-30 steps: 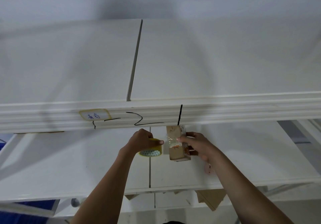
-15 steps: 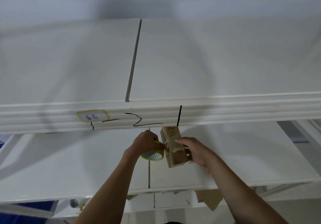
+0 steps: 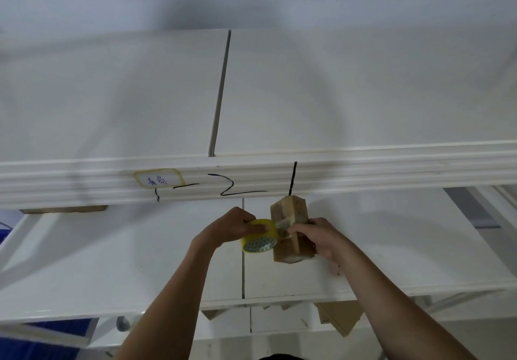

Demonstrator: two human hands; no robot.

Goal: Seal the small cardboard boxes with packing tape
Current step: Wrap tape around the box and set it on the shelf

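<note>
A small brown cardboard box [image 3: 289,214] stands on end above the white shelf surface [image 3: 391,248], turned so one corner faces me. My right hand [image 3: 316,236] grips its right side, with the thumb pressing a strip of clear tape onto the box's front. My left hand [image 3: 235,225] grips a yellow roll of packing tape [image 3: 258,236] right beside the box's left side. A short stretch of tape runs from the roll to the box.
A white upper shelf [image 3: 363,108] juts out above the hands; its front edge [image 3: 391,169] carries a yellow-rimmed label [image 3: 156,182] and black marker lines. Flat cardboard pieces [image 3: 338,317] lie on a lower level below the shelf's near edge.
The box has been turned from face-on to corner-on and stands taller. The roll has moved close against the box's left side, and the tape strip now wraps round the box.
</note>
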